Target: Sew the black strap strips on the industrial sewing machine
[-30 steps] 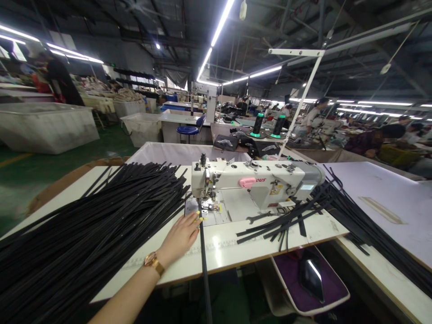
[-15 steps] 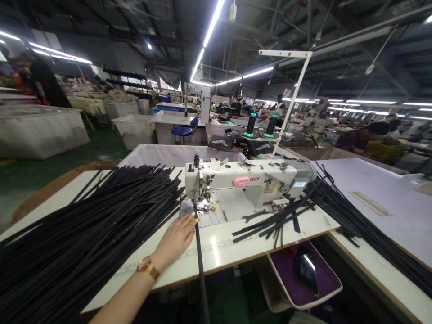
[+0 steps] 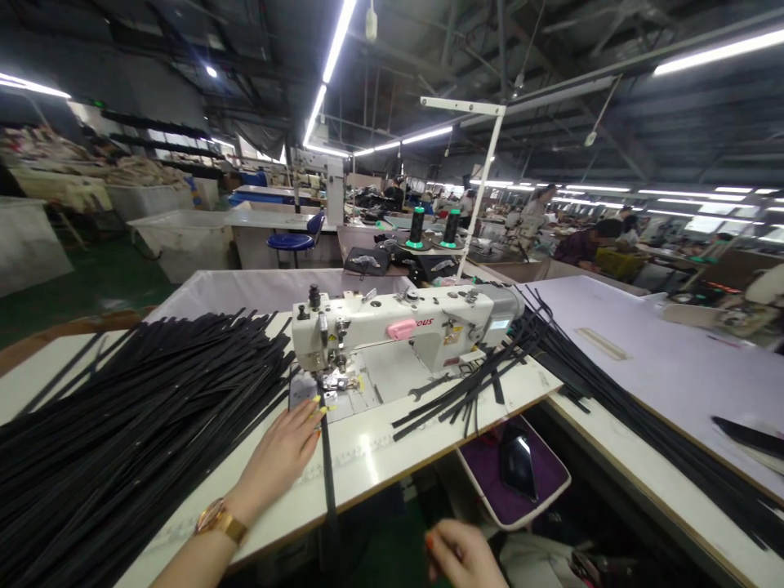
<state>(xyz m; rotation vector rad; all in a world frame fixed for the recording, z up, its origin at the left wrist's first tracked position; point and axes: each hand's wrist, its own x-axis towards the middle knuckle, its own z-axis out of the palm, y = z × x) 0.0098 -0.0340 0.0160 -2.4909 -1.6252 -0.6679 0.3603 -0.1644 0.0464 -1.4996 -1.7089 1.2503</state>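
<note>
My left hand (image 3: 285, 445) lies on the white table of the sewing machine (image 3: 380, 327), fingers stretched out, open. Its fingertips touch the edge of a narrow black strip (image 3: 327, 461), just in front of the presser foot (image 3: 334, 381). From the foot the strip runs toward me and hangs over the table edge. Low in the view, my right hand (image 3: 462, 555) is apart from the strip, below the table edge. Its fingers are curled and a little blurred; whatever is inside them, if anything, is hidden. A large pile of black strips (image 3: 153, 400) lies left of my left hand.
More black strips (image 3: 465, 392) lie right of the machine, beside a wrench (image 3: 429, 386). A longer bundle (image 3: 618, 400) crosses the side table. Below, a purple-lined tray (image 3: 490, 482) holds a phone (image 3: 518, 465). Thread cones (image 3: 416, 229) stand behind the machine.
My right hand has come into view at the bottom. The camera has turned right, so the scene sits further left. My left hand stays beside the strip.
</note>
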